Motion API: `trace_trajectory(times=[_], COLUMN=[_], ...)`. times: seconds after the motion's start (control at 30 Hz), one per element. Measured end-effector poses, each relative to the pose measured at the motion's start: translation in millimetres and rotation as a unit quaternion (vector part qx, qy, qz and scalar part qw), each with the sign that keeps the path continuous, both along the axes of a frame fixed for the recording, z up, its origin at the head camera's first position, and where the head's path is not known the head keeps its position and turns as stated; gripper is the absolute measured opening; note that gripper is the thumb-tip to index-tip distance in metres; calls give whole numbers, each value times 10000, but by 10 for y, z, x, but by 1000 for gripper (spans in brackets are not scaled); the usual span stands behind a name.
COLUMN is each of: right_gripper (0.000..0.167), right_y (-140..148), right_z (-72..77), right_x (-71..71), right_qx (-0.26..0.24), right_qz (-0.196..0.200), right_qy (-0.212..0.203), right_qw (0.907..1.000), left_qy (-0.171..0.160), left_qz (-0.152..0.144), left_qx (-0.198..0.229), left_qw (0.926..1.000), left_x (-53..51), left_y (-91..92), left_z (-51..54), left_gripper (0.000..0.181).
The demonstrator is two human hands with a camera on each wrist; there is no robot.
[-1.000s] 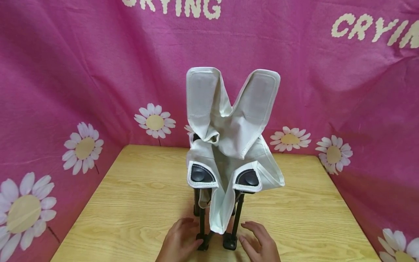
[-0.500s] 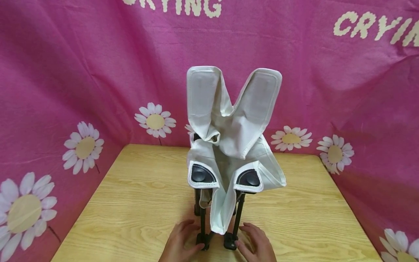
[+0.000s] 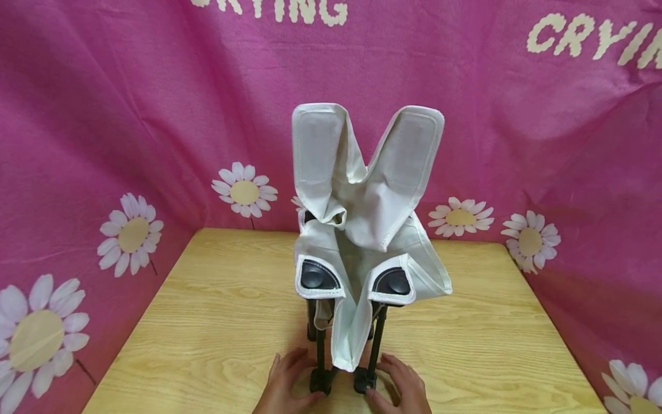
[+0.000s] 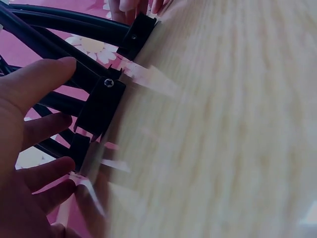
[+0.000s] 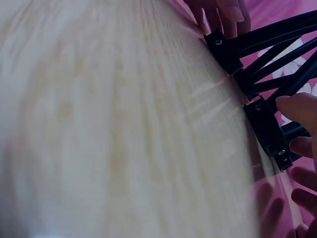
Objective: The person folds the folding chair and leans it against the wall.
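A folding chair [image 3: 380, 215] stands upright between the relaxed, ungripping left hand [image 3: 281, 384] and right hand [image 3: 405, 385], beside its near feet [image 3: 320, 379].

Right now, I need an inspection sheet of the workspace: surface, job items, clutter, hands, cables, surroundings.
Surface: wood-grain table.
Job items: pale fabric draped in folds over black legs; looks like a partly folded chair, standing on the table.
Clutter: nothing seen.
Left hand: beside the near left foot, thumb and fingers spread; contact unclear.
Right hand: beside the near right foot, thumb and fingers apart; contact unclear.
Cables: nothing seen.
Surroundings: pink cloth behind and at both sides, with daisies and pale lettering.
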State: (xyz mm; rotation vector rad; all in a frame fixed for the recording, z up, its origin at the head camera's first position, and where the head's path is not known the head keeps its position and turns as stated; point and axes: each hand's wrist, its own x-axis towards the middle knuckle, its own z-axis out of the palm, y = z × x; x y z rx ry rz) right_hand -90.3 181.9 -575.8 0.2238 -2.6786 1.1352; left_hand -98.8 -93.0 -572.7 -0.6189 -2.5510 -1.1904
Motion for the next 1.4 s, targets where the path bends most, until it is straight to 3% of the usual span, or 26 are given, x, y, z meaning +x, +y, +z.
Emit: trace_trajectory(times=[0.1, 0.3, 0.5, 0.73, 0.93, 1.1, 1.4], right_gripper=[38, 39, 39, 38, 38, 38, 39], right_y=[-29, -55, -63, -81, -92, -88, -93], right_z=[-15, -41, -38, -94, -65, -43, -49], right_x=[11, 25, 27, 41, 37, 18, 33], right_qx=[-125, -140, -127, 65, 205, 238, 277], right_qz=[-59, -83, -136, -168, -257, -228, -187], right_qy=[-284, -203, -281, 96, -274, -336, -439], right_qw=[9995, 9997, 9994, 9998, 9991, 9989, 9985], left_qy=[-27, -311, -20, 239, 564, 737, 293], left_qz=[-6, 23, 160, 326, 345, 278, 274], left_qx=[-22, 40, -54, -171, -264, -381, -457], left_qw=[10000, 9995, 9999, 9990, 9975, 9962, 9981], left_x=[-5, -12, -2, -2, -10, -13, 21], left_y=[-10, -22, -9, 12, 29, 30, 30], left_z=[-33, -99, -132, -179, -198, -172, -167], left_gripper=[46, 44, 45, 43, 46, 50, 48])
